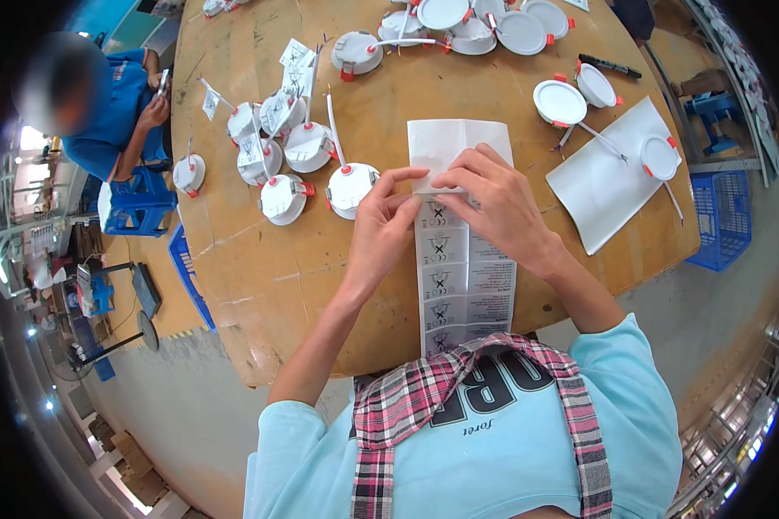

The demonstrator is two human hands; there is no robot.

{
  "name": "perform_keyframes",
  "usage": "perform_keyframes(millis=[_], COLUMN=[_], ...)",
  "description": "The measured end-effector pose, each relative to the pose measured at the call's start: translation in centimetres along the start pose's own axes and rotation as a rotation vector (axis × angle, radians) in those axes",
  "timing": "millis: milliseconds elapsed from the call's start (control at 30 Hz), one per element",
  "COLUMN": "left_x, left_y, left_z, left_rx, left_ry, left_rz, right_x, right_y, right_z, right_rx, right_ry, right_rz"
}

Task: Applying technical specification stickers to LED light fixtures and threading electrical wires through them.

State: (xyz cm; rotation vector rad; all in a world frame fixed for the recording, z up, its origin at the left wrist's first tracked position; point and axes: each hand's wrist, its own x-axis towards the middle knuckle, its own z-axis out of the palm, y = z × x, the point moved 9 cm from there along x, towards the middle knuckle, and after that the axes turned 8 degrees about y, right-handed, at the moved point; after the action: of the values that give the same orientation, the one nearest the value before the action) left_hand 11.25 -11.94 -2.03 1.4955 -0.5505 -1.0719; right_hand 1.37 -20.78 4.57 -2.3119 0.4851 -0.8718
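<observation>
A long white sheet of printed labels (pixel 442 284) lies in front of me, running from the table toward my apron. Its upper part is blank and its lower part carries rows of small symbols and text. My left hand (pixel 383 227) pinches the sheet's left edge where blank and printed parts meet. Close by, my right hand (pixel 500 208) has its fingers bent and pressed together on the same strip. Whether a single label is lifted between the fingertips cannot be made out. Just left of my left hand stands a round white downlight (pixel 351 189) with red clips and a cable pointing up.
Several more downlights (pixel 283 201) stand at the left, some with labels, and others (pixel 522 33) are grouped at the far side. At right, a downlight (pixel 658 157) rests on a white sheet (pixel 595 195), near a black marker (pixel 610 66). A person (pixel 112 104) sits at left.
</observation>
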Motion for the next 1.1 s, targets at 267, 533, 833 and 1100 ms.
perform_keyframes(millis=[267,533,833,1100], left_x=[-0.2,-0.7,-1.0,-1.1], left_y=[-0.2,0.0,0.9,0.8], left_z=[-0.2,-0.8,-0.3,-0.3], left_rx=[-0.072,0.126,0.096,0.174], left_ry=[0.092,0.152,0.209,0.182], left_rz=[-0.018,0.140,0.252,0.151], right_x=[-0.7,-0.8,-0.6,-0.3], right_y=[0.1,-0.1,-0.3,-0.4], right_z=[1.2,1.0,0.8,1.0], right_rx=[-0.083,-0.098,-0.085,-0.055], right_ry=[-0.022,-0.023,-0.011,-0.106], right_rz=[0.005,0.023,-0.010,-0.023])
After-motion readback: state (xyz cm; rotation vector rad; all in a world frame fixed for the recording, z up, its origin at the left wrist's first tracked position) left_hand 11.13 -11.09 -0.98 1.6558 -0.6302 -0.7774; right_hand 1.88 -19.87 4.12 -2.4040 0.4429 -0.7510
